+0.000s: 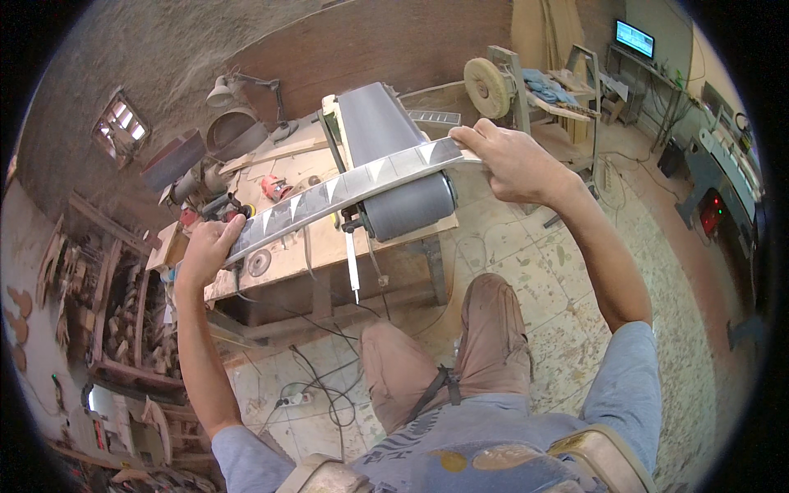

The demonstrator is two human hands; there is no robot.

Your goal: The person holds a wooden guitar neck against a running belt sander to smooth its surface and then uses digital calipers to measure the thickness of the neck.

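Note:
A long, slightly curved strip [345, 187], grey with pale triangle shapes along its face, spans between my two hands. My left hand [209, 246] is closed round its left end, over the bench. My right hand [514, 160] grips the other end, higher and farther to the right. Just behind the strip stands a belt sander with a wide grey belt [380, 119], and the strip hides part of it. The sander's front roller [412, 205] shows below the strip. Whether strip and belt touch, I cannot tell.
The wooden workbench [283, 259] carries a round disc [260, 262], a red power tool [275, 187] and a desk lamp [220, 92]. Cables [329, 394] trail over the tiled floor by my feet. A buffing wheel [487, 88] stands back right; a cluttered wooden rack [136, 374] is left.

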